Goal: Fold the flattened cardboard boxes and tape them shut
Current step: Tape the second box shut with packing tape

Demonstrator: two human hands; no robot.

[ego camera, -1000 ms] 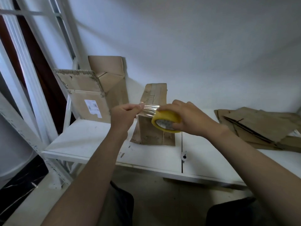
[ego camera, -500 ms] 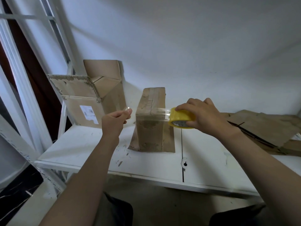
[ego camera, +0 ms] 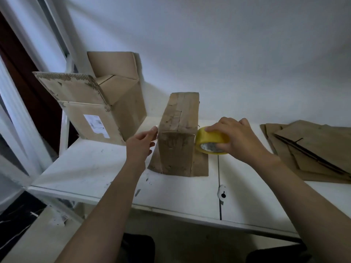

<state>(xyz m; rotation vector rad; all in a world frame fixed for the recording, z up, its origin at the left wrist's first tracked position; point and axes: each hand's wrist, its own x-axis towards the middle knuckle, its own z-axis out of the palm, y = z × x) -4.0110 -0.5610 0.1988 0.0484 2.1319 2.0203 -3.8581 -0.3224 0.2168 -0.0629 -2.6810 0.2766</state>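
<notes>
Head view, looking down at white tabletop (ego camera: 91, 168) against a white wall.

Tall narrow brown cardboard box (ego camera: 177, 154) stands upright at centre of the tabletop, well back from the near edge. Its top is closed, with older tape along the top seam. Bottom flaps splay out flat on the tabletop to left and right.

Left grip (ego camera: 140, 143) sits just left of the box's near upper corner. Thumb and fingertips pinch the free end of a clear tape strip (ego camera: 176, 132). The strip runs faintly across the top of the box's near face. Whether it is stuck down yet, cannot tell.

Right grip (ego camera: 239, 139) is just right of the box, fingers curled over a yellow roll of packing tape (ego camera: 210, 142). The roll is tilted, its open core facing the camera, and it touches or nearly touches the box's right edge.

Far left: large open brown cardboard carton with white label (ego camera: 95, 114), flaps up, tilted against the wall and a white metal frame (ego camera: 64, 130).

Right: stack of flattened brown cardboard sheets (ego camera: 313, 147) lying on the tabletop, well apart from the box.

A dark seam crosses the tabletop near to far, with a small white keyhole fitting (ego camera: 222, 192) on it.
</notes>
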